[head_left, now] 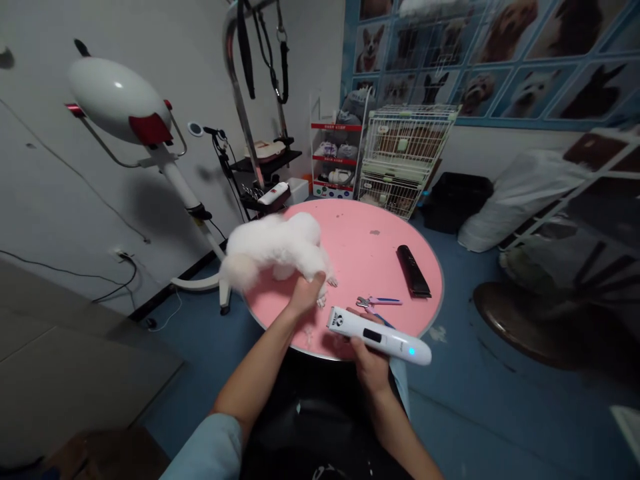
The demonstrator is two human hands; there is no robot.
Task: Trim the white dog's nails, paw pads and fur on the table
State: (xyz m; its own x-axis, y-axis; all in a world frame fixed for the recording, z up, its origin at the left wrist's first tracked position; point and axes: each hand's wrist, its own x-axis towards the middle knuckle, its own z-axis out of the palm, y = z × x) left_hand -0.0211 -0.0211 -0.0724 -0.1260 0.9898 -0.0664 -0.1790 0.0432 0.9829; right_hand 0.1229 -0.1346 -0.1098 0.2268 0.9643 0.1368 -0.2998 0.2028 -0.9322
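Note:
A small white fluffy dog point(273, 250) lies on the round pink table point(370, 253). My left hand point(304, 293) is closed round one of its legs near the paw. My right hand point(367, 357) grips a white electric clipper point(380, 337) with a blue light at its rear end, held over the table's near edge with the blade end pointing toward the dog. A black clipper point(413, 271) and a pair of pink-and-blue nail clippers point(377, 303) lie on the table to the right.
A white-and-red dryer on a stand point(123, 107) stands to the left. A grooming arm with black straps point(260, 60) rises behind the table. Wire cages point(405, 157), a shelf rack point(335, 157), a white sack point(520, 193) and a dark stool point(540, 320) stand around.

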